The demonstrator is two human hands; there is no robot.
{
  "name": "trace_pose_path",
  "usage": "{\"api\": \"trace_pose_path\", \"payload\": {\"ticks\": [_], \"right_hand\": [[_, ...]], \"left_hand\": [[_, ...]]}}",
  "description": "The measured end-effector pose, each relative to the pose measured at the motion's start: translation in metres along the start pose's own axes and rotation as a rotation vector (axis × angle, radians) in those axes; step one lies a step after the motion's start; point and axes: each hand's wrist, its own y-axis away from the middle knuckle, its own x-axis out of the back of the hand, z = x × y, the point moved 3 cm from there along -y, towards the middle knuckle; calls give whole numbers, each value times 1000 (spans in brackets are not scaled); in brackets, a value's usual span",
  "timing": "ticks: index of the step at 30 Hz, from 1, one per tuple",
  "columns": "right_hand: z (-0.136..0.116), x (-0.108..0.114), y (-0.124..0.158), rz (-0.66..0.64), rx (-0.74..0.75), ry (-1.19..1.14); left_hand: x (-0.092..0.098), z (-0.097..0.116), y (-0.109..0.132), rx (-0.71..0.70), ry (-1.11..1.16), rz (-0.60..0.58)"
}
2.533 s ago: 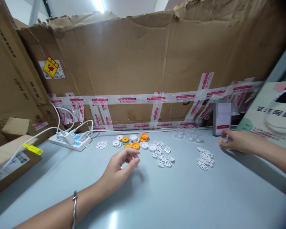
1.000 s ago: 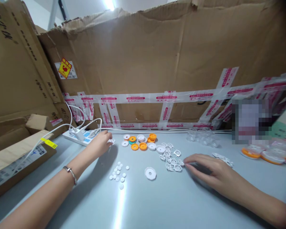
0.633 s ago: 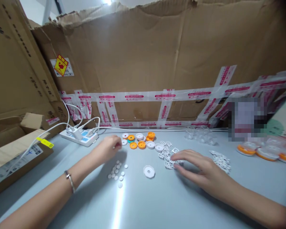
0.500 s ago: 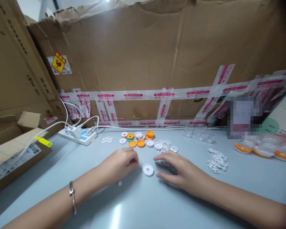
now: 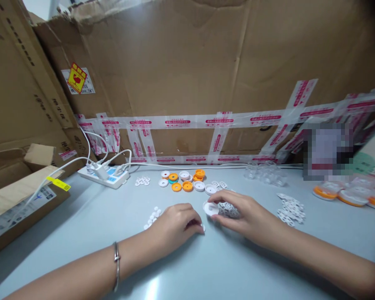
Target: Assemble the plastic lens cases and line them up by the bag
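My right hand [image 5: 237,210] grips a white round plastic cap [image 5: 210,208] by its edge, between thumb and fingers, with the cap tilted up off the table. To the left of it, my left hand [image 5: 179,227] is closed in a pinch, and a small white round piece [image 5: 203,228] shows at its fingertips. Beside the left hand lies a pile of small white pieces [image 5: 152,216]. White cut-out plates [image 5: 228,209] lie partly hidden behind the right hand. Farther back are several orange caps [image 5: 187,186] and white caps [image 5: 199,186].
A white power strip [image 5: 108,177] with cables stands at the back left, near an open carton [image 5: 21,200]. Clear cups [image 5: 265,175], more white cut-out plates [image 5: 290,209] and orange-and-clear round cases [image 5: 326,190] lie on the right. A large cardboard box [image 5: 175,75] walls the back.
My right hand has closed on the white cap and raised it from the table. My left hand has moved right and toward me, uncovering the pile of small pieces. The view has shifted slightly.
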Motion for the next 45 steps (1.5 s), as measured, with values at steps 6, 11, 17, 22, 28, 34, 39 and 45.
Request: {"api": "trace_pose_path", "payload": {"ticks": [6, 11, 17, 22, 28, 34, 39, 45], "right_hand": [[-5, -16, 6, -58, 39, -113], [-7, -26, 5, -80, 47, -112], [-5, -32, 6, -127, 77, -130], [-5, -37, 6, -103, 59, -102], [-5, -40, 6, -44, 68, -89], [-4, -41, 7, -25, 95, -90], [-4, -40, 8, -20, 78, -104], [-2, -40, 9, -9, 43, -115]], "left_hand": [[25, -3, 1, -29, -1, 51], [70, -16, -1, 13, -142, 204], [96, -37, -2, 93, -255, 228], [108, -49, 1, 82, -362, 579], [119, -59, 5, 361, -369, 615], [118, -64, 9, 449, -264, -33], [118, -74, 20, 508, -392, -446], [108, -81, 19, 570, -361, -536]]}}
